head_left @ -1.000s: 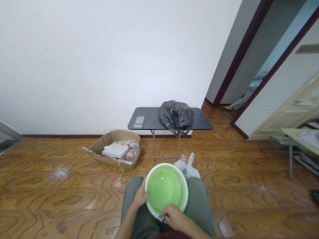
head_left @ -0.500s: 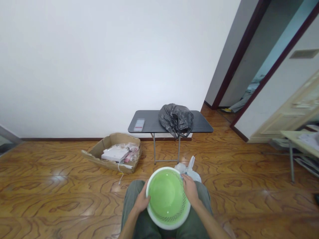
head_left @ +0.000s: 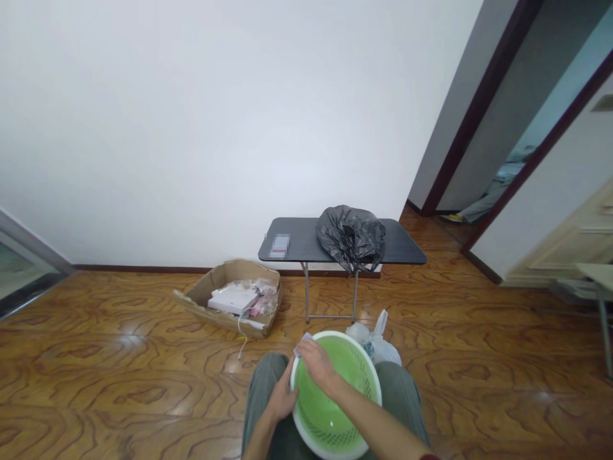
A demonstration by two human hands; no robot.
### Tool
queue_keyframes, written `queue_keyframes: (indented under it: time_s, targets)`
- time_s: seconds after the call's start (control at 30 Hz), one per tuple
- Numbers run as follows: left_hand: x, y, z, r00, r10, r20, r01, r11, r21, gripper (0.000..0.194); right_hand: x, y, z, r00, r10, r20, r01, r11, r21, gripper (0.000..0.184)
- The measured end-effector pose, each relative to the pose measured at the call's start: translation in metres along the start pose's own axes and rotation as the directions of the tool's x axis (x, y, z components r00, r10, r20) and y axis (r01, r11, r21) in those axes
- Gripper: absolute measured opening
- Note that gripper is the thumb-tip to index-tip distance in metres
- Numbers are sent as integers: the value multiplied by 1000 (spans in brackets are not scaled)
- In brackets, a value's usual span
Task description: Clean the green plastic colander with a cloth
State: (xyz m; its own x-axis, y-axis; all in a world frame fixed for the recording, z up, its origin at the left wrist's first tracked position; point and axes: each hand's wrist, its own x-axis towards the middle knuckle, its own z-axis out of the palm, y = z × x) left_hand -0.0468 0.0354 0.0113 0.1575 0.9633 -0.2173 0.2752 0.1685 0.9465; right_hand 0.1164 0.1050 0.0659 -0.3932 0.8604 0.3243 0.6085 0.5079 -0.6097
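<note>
A round basin [head_left: 357,377], green inside with a white perforated rim, rests on my lap. My left hand [head_left: 283,397] grips its left rim, fingers curled round the edge. My right hand [head_left: 316,362] reaches across the basin to its far left rim and presses a small pale cloth [head_left: 301,344] against it, fingers closed on the cloth. My forearm crosses over the green inside.
A white plastic bag [head_left: 376,342] lies on the wooden floor just past my knees. Beyond it stands a small dark folding table [head_left: 297,246] with a black bag [head_left: 352,236]. An open cardboard box [head_left: 230,297] sits to the left. A doorway opens at right.
My right hand moved along the basin rim, from the near edge to the far right side and now to the far left. The view has shifted slightly to the left.
</note>
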Motion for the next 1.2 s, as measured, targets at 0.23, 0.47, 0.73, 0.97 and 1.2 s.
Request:
queue_keyframes:
  time_s: [0.23,0.47,0.73,0.97,1.2]
  targets:
    - [-3,4,3,1000,1,-21,-2,1000,-9,96,-1,30,-26,999,46,8,-45,997,-60,46]
    - [-4,7,3,1000,2,-25,-3,1000,-15,93,-44,77,-87,949,269,-163,-281,958,-58,51]
    - [-1,0,2,1000,-4,-5,3,1000,-8,92,-121,85,-106,848,482,-223,-511,854,-96,49]
    - [-2,1,1,1000,-17,-13,17,1000,0,95,-113,77,-103,808,523,-270,-553,832,-43,49]
    - [-6,8,2,999,-26,-38,26,1000,6,96,-44,67,-90,897,374,-234,-378,925,30,46]
